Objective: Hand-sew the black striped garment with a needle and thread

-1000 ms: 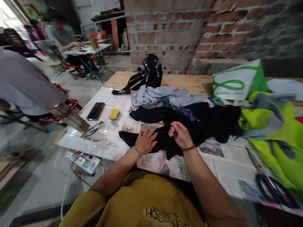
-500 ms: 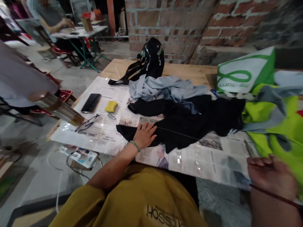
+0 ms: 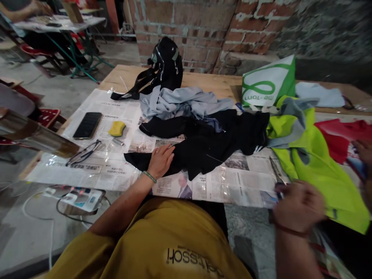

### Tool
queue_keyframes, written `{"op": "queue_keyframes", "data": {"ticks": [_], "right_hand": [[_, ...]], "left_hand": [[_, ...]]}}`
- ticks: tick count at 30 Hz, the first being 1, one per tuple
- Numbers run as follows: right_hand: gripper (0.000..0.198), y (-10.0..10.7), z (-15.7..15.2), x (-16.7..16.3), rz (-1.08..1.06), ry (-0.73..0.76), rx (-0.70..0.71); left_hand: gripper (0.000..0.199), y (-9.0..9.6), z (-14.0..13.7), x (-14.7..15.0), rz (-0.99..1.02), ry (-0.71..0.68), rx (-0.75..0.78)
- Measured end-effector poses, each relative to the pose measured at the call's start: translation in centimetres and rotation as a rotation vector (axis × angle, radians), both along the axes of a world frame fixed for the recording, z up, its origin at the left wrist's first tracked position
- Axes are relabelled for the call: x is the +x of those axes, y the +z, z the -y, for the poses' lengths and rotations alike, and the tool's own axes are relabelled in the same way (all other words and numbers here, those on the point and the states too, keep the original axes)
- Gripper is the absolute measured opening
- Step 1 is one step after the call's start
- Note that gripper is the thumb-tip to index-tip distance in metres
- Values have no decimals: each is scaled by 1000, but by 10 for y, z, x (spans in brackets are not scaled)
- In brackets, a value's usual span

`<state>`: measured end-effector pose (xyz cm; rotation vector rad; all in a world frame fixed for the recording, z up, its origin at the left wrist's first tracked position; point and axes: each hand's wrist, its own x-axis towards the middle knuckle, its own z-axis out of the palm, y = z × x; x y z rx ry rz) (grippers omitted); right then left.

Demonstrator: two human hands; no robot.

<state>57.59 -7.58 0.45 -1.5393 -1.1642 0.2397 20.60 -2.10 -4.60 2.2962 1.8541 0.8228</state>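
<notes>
My left hand (image 3: 161,161) lies flat with fingers out on a black garment (image 3: 200,149), near its pointed left end. A thin pale line, perhaps thread, crosses the black cloth. My right hand (image 3: 300,203) is curled at the handles of a pair of scissors (image 3: 278,172), blurred by motion; the blades point away over the newspaper. A grey-blue cloth (image 3: 186,101) is bunched behind the black garment. Right of it spreads a neon yellow and grey garment (image 3: 316,162), close to my right hand.
Newspaper (image 3: 112,172) covers the table. On the left are a phone (image 3: 87,125), a yellow sponge (image 3: 116,128), glasses (image 3: 84,152) and a bottle (image 3: 37,133). A black bag (image 3: 168,64) and white-green bag (image 3: 269,83) stand behind. Another person's hand (image 3: 364,150) is by red cloth (image 3: 334,135).
The view has swung right, bringing the red cloth and another person's hand into sight. My right hand has come in to the scissors' handles. My left hand stays on the black garment.
</notes>
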Motion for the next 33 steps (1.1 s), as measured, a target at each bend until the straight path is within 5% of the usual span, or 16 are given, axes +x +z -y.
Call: {"op": "queue_keyframes", "data": {"ticks": [2, 4, 8, 13, 19, 26, 33], "right_hand": [[15, -7, -8, -52, 141, 70, 41], [15, -14, -17, -95, 134, 357, -12], [19, -22, -48, -138, 19, 579, -82], [23, -38, -91, -128, -172, 499, -202], [25, -61, -103, -112, -463, 367, -155], [25, -61, -104, -113, -510, 345, -145], [19, -60, -103, -111, -502, 382, -143]], "left_hand": [[35, 2, -1, -4, 139, 77, 97], [34, 6, 2, -9, 215, 121, 185], [31, 12, 12, -11, 167, -70, 231], [36, 8, 14, -2, -6, -364, 111], [30, -1, 4, 0, 77, -229, 38], [33, 0, 3, -2, 185, -165, 22], [53, 26, 13, 15, -125, -64, 16]]}}
